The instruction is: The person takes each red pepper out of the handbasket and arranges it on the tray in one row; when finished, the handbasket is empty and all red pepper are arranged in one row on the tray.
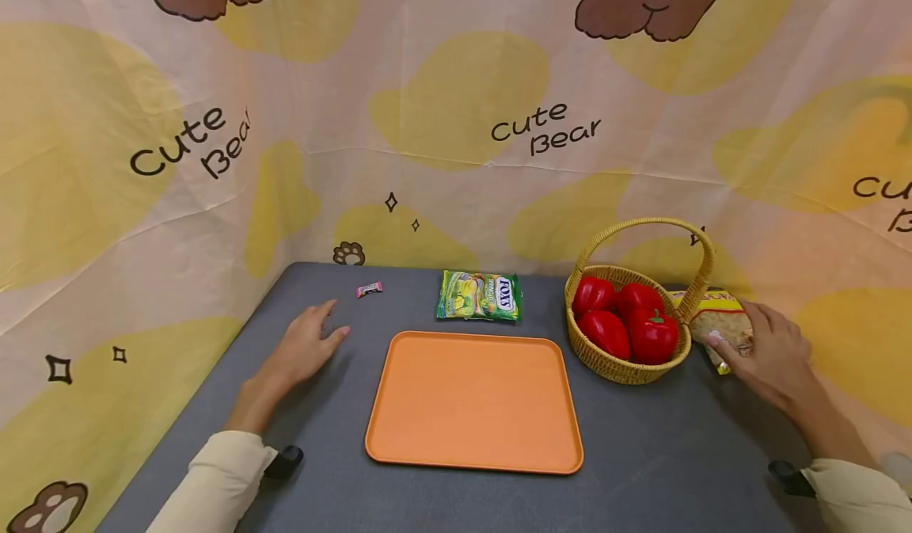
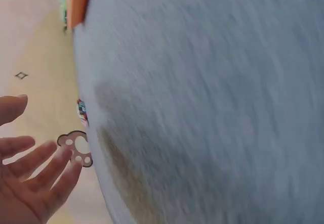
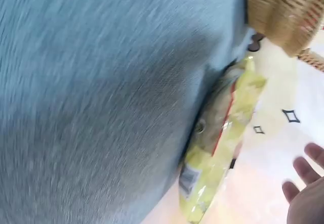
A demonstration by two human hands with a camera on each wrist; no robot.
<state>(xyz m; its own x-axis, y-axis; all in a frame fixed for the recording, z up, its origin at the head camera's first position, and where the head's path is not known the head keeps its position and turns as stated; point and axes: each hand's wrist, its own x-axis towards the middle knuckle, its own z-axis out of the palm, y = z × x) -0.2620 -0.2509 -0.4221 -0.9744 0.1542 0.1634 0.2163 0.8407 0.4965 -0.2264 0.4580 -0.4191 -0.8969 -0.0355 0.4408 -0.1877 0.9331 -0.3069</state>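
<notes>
My left hand (image 1: pixel 301 348) hovers above the table's left side, its fingers spread and holding nothing. Just beyond its fingertips lies a small pink wrapped candy (image 1: pixel 370 289). In the left wrist view the hand (image 2: pixel 38 178) shows loosely extended fingers, and the candy (image 2: pixel 82 112) peeks up at the table's far edge. My right hand (image 1: pixel 775 359) is over the right end of a yellow food bag (image 1: pixel 720 323), overlapping it in the head view. From the right wrist, the fingers (image 3: pixel 306 172) appear apart from the bag (image 3: pixel 223 133), which lies on the table.
A wicker basket (image 1: pixel 618 372) with several red bell peppers (image 1: pixel 654 336) stands left of the yellow bag. An orange tray (image 1: pixel 475 402) lies at the middle of the grey table (image 1: pixel 655 454). Behind it is a green Fox's candy bag (image 1: pixel 479 295). Printed cloth (image 1: pixel 442 81) hangs around the table.
</notes>
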